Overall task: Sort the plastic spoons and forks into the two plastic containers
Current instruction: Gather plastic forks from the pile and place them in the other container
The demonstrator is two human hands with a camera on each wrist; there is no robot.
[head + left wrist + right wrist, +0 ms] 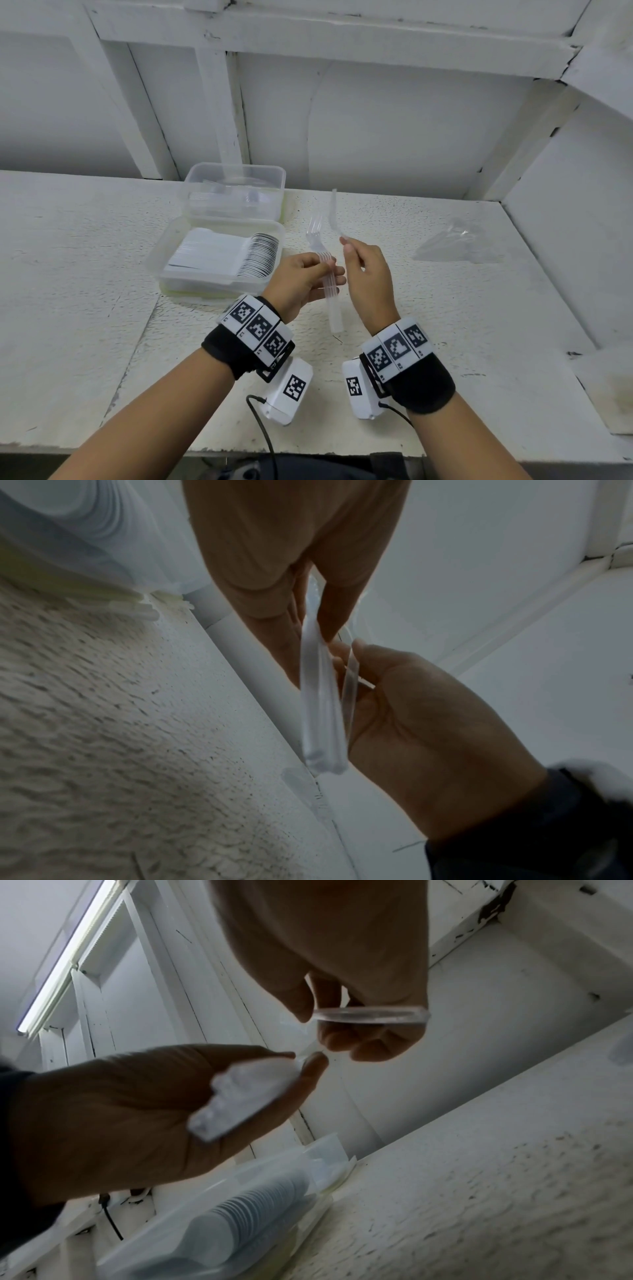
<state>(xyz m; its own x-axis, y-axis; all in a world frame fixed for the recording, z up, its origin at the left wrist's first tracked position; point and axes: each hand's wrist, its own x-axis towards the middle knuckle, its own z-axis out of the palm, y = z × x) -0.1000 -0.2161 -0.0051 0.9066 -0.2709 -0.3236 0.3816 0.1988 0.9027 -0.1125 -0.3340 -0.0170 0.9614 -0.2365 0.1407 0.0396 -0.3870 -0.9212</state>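
Observation:
Over the table my left hand [318, 277] grips a stack of clear plastic forks [327, 291], tines pointing away, handles hanging toward my wrist. The stack's handles [322, 723] fill the left wrist view. Just to its right, my right hand [346, 245] pinches a single clear fork [333, 212] that stands upright; the right wrist view has this single fork [373, 1015] crossing my fingers. The near container [164, 250] holds a row of white spoons [239, 253]. Behind it, the far container [279, 178] has clear forks lying inside.
A crumpled clear plastic bag [459, 246] lies on the table to the right. White wall panels rise behind the containers and a white side wall [565, 222] closes the table's right end. Cables hang from both wrist cameras at the near edge.

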